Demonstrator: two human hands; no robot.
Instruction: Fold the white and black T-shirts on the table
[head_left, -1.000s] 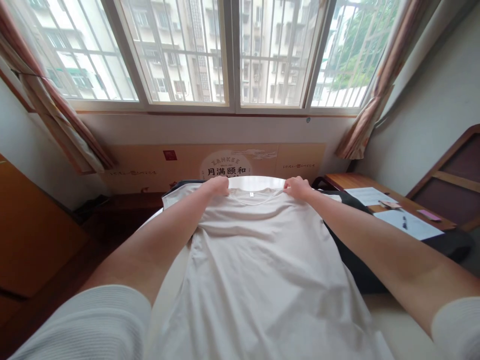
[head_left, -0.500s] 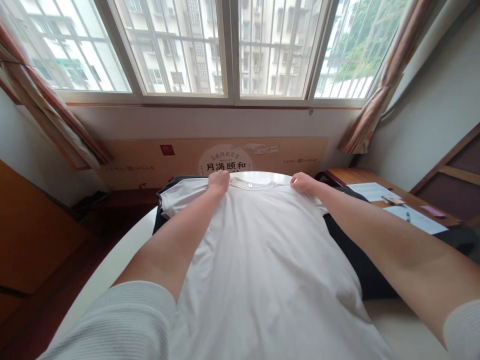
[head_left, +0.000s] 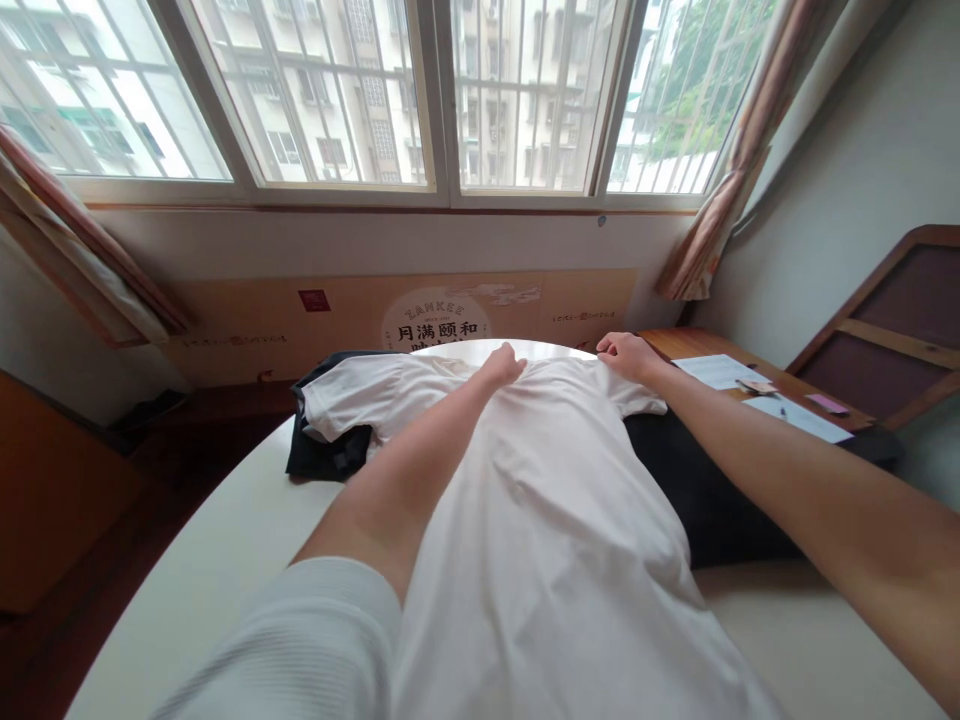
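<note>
A white T-shirt (head_left: pixel 555 500) is spread out with its neck end at the far edge of a round white table (head_left: pixel 217 560). My left hand (head_left: pixel 504 366) is closed on the T-shirt at the neckline, and its forearm crosses over the shirt. At the right shoulder of the T-shirt is my right hand (head_left: pixel 628 357), its fingers curled together at the fabric. The collar is mostly hidden behind my left hand. Dark cloth (head_left: pixel 330 450) shows under the left sleeve, and a black cloth (head_left: pixel 705 500) lies beneath the right side.
On the right stands a wooden desk (head_left: pixel 660 343) with paper sheets (head_left: pixel 712 371), a pen and a pink item (head_left: pixel 827 403). A printed board (head_left: pixel 345 310) leans below the barred window (head_left: pixel 330 90). Patterned curtains (head_left: pixel 720 220) hang at both sides.
My left hand has moved right along the neckline, bunching the fabric there. My right hand has shifted slightly right. The view has turned a little, and more of the left sleeve shows.
</note>
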